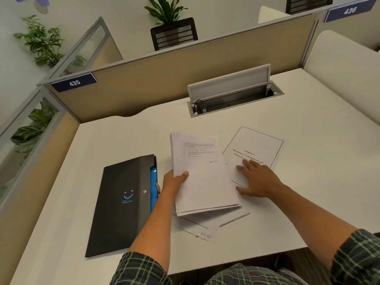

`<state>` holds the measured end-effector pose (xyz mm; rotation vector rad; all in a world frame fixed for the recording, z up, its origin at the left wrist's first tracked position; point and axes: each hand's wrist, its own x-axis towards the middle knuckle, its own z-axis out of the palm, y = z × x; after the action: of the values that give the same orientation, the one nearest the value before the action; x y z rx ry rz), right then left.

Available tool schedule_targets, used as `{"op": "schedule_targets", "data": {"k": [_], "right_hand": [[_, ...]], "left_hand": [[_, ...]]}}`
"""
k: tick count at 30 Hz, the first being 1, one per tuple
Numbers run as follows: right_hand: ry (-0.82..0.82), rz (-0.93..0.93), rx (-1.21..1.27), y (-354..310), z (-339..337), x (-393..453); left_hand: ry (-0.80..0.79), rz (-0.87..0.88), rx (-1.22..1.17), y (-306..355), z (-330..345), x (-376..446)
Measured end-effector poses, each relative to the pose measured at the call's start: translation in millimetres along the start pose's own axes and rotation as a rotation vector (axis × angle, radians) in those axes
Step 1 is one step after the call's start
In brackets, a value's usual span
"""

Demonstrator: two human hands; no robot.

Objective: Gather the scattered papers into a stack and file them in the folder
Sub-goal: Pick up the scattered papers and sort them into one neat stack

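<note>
Your left hand [174,182] pinches the stack of papers [202,173]: the thumb lies on top near the stack's left edge and the other fingers are hidden under it. The stack is white, with a box of small print near its top and the rest mostly blank. You can see many sheet edges along its left side and its bottom. Its long side runs from about 6 o'clock up to 12 o'clock, tipped a little to the left at the top, and the print reads the right way up for you. It sits in the middle of the white desk [308,140].

Your right hand [256,179] lies flat with its fingers spread on a loose title sheet [254,151], just beside the stack at 3 o'clock. That sheet has a thin black border and dark words, and it is turned so its top points to about 1 o'clock.

More loose sheets [205,227] stick out from under the stack at 6 o'clock.

At 9 o'clock from the stack lies the black folder [123,202], with a blue smile on it and blue showing along its right edge. It points from 6 to 12 o'clock, leaning right.
</note>
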<state>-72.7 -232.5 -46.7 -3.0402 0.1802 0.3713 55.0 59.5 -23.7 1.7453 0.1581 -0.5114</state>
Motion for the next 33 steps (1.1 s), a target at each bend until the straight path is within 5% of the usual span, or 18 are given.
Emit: {"op": "schedule_targets", "data": {"k": [14,19,29,33], "right_hand": [[-0.006,-0.056,-0.059,0.4,-7.8,-8.8],[0.118,-0.056,-0.013,26.0,-6.4,-19.5],[0.995,0.198,0.225,72.0,-25.9,-38.0],[1.175,0.122,0.262,65.8,-61.9,-39.1]], "left_hand": [[0.030,-0.035,-0.048,-8.6,4.6,2.4],[0.052,-0.060,-0.036,-14.7,5.5,1.5],[0.090,-0.070,-0.027,-14.4,13.5,-4.0],[0.082,-0.065,-0.003,-11.3,18.3,-6.0]]}}
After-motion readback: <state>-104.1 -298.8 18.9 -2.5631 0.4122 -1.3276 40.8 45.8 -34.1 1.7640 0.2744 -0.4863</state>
